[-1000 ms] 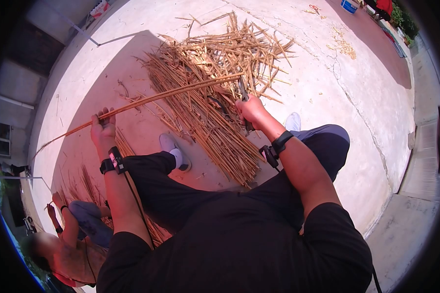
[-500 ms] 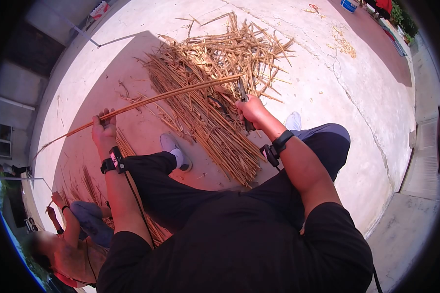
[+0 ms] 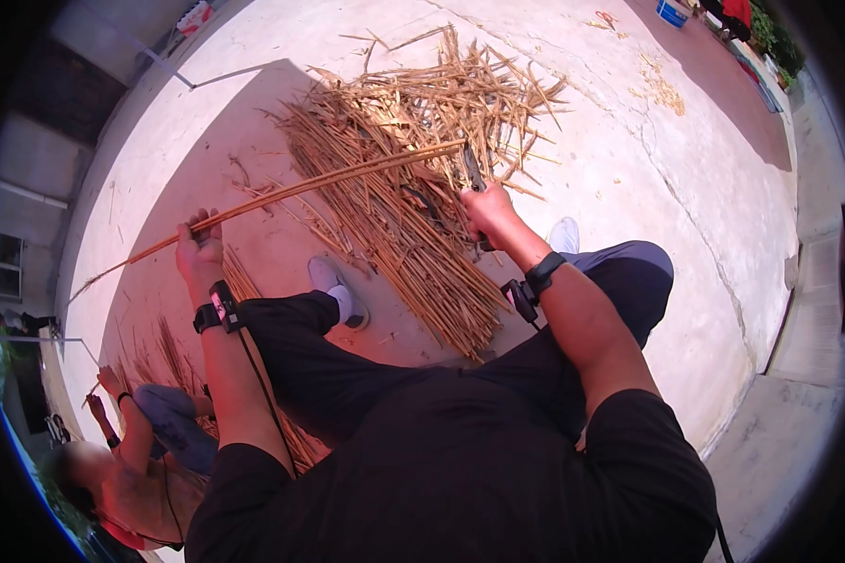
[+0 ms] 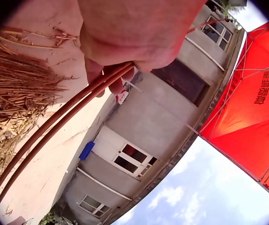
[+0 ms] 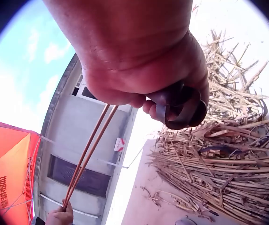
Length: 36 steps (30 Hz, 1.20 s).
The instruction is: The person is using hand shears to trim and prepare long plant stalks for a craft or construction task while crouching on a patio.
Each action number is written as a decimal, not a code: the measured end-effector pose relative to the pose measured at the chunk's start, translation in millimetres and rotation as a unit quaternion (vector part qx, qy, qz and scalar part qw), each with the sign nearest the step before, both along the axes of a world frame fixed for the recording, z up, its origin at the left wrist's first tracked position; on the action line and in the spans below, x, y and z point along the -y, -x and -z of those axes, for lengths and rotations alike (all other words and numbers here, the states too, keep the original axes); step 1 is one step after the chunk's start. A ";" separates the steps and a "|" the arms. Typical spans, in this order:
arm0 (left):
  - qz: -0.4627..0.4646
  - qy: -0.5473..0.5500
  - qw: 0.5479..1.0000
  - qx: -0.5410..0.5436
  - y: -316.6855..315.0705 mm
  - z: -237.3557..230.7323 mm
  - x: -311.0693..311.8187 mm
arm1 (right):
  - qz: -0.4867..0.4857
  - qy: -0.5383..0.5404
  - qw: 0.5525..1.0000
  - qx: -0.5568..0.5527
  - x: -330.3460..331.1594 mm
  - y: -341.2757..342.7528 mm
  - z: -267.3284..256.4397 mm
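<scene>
Head view: a person's left hand (image 3: 200, 248) curls its fingers round long, thin stalks (image 3: 329, 176), which slant above a straw-coloured heap (image 3: 390, 239) on the floor (image 3: 591, 131); the right hand (image 3: 490, 212) grips a dark tool (image 3: 473, 171) near their other end. Left wrist view: two stalks (side by side) emerge from the fingers. Right wrist view: fingers wrap the tool's looped handle.

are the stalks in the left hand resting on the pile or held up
Held up: in the right wrist view the stalks reach the left hand with the wall behind, apart from the pile.
</scene>
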<state>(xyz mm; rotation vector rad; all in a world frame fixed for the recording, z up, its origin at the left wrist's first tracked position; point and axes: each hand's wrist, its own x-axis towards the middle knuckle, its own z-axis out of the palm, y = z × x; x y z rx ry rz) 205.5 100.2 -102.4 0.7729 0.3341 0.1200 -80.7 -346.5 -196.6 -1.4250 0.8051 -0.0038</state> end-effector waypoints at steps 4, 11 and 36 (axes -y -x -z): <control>-0.008 -0.008 1.000 -0.006 0.7 -0.3 -1.4 | 0.043 0.034 0.998 0.016 4.6 0.9 14.9; -0.005 -0.008 1.000 -0.009 4.0 -2.8 2.8 | -0.007 0.083 0.996 0.021 1.4 -1.1 25.3; 0.024 -0.029 0.999 -0.024 4.5 -1.0 9.2 | -0.045 0.159 0.986 0.009 -1.4 0.4 20.4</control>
